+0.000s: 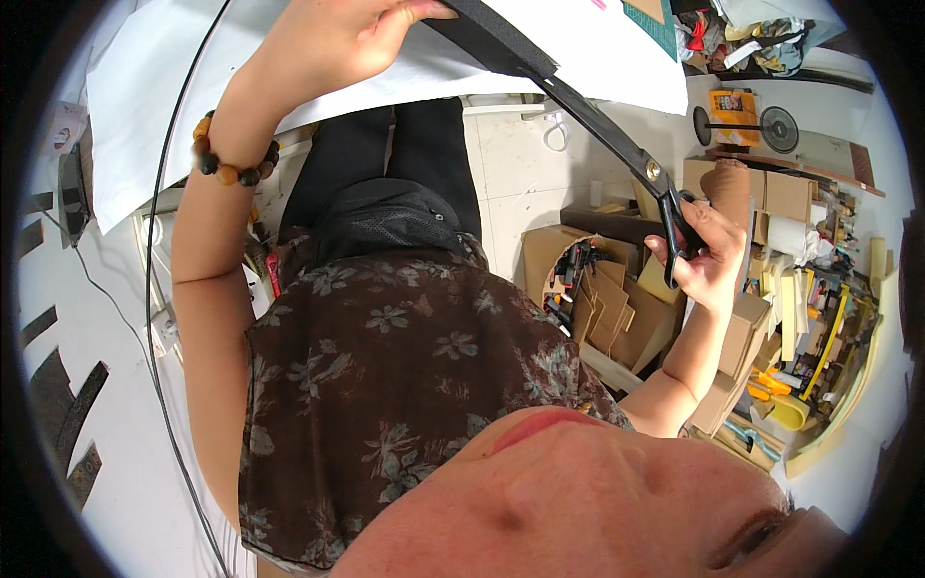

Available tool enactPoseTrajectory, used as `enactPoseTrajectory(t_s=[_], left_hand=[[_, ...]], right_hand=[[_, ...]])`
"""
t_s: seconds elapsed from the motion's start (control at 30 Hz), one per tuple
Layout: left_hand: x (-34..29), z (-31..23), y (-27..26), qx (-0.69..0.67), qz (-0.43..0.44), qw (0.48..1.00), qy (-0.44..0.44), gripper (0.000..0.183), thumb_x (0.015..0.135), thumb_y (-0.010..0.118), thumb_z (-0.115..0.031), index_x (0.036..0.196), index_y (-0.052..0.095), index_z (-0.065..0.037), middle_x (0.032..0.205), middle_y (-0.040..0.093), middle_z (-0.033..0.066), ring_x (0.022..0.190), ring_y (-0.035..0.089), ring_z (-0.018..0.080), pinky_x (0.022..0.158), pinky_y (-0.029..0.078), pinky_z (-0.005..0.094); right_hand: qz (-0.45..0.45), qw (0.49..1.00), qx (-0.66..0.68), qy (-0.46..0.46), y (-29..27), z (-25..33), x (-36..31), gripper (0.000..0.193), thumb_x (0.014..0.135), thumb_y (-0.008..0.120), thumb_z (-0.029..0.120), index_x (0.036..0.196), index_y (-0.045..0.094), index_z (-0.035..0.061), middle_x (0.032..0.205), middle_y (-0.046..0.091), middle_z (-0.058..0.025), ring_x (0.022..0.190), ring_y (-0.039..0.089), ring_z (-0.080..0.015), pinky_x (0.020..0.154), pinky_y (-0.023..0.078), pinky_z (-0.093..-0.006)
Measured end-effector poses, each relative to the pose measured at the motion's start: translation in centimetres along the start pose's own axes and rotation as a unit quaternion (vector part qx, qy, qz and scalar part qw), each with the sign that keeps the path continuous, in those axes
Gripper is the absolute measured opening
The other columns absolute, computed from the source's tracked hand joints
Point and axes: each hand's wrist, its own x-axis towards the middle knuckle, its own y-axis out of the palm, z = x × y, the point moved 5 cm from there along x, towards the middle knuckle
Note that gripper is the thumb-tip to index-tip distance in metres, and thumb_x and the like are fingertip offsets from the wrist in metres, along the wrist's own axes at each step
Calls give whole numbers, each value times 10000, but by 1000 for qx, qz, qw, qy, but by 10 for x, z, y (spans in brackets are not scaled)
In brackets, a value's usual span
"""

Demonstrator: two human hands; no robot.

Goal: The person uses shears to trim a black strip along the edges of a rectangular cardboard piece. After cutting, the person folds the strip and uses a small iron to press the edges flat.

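Observation:
At the top of the view, my left hand (352, 40) pinches a thick black strip (496, 43), which looks like foam. A bead bracelet circles that wrist. My right hand (711, 252) has its fingers through the black handles of a large pair of scissors (653, 173). The long dark blades point up and to the left, with their tips at the strip's lower right end. Whether the blades are cutting into the strip or just touching it, I cannot tell. The far end of the strip runs out of view.
A white-covered table (145, 106) lies ahead, with a green cutting mat (657, 31) at its right. A black cable (154, 231) runs down the left side. Cardboard pieces (607, 308) stand in a box at the right, near crowded shelves (819, 279) and a dumbbell-like object (779, 130).

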Motion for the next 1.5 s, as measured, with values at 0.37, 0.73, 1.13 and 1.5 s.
enactPoseTrajectory(t_s=[0.37,0.73,1.13,1.5], left_hand=[[-1,4,2,-6,-5,1000,-3,252,658,675,65,879,675,-55,842,652,55,818,569,224,882,327,389],[-1,3,2,15,6,1000,-7,260,655,683,54,886,688,-66,831,649,54,812,568,233,882,331,382],[-166,-31,52,25,97,994,-46,244,757,652,-2,987,697,-70,1109,696,41,1015,639,220,930,423,431],[-307,-18,52,-357,-328,559,-673,179,927,613,-55,1102,574,-51,1142,633,115,1084,570,219,940,467,390]], right_hand=[[1,1000,-14,-1,0,9,-5,334,720,833,119,994,699,-18,585,506,-28,499,464,-108,475,400,-239],[-26,996,-77,21,1,17,-17,265,729,775,45,973,685,-7,636,585,-55,518,533,-127,493,455,-259],[-89,892,375,235,118,-82,-70,378,789,803,145,1101,690,-36,699,498,78,627,436,-25,567,330,-205],[-66,726,607,316,231,-103,-65,324,880,745,230,1089,701,-13,615,476,81,493,367,-12,459,228,-204]])
